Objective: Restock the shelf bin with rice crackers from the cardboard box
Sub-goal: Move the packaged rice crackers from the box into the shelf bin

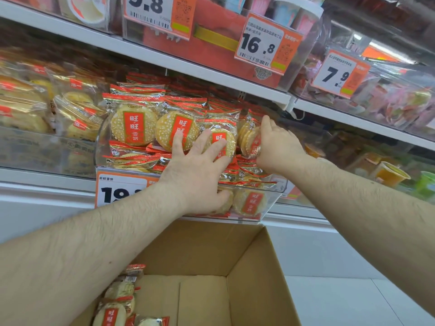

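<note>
2 bare forearms are reaching up from the lower corners toward 1 clear shelf bin [270, 203] heaped with rice cracker packs [134, 128]; 3 packs are standing face-out along the top of the heap, and more are lying beneath them, too jumbled to count. The left hand [197, 170] is lying with its fingers spread wide and nearly straight, their tips pressing against the front of the upright packs while its thumb is dipping toward the bin's front wall. The right hand [275, 147] is extending further right, its fingers curling around 1 pack turned edge-on [249, 142] at the right end of the row, holding it against the heap. Below the bin, 1 open cardboard box [247, 267] is sitting with at least 4 packs [117, 302] showing in its lower left corner, partly hidden by the left forearm. 4 price tags are hanging in view: 9.8 [150, 10], 16.8 [261, 45], 7.9 [336, 74], and 1 partly covered tag [117, 189] on the bin's front.
</note>
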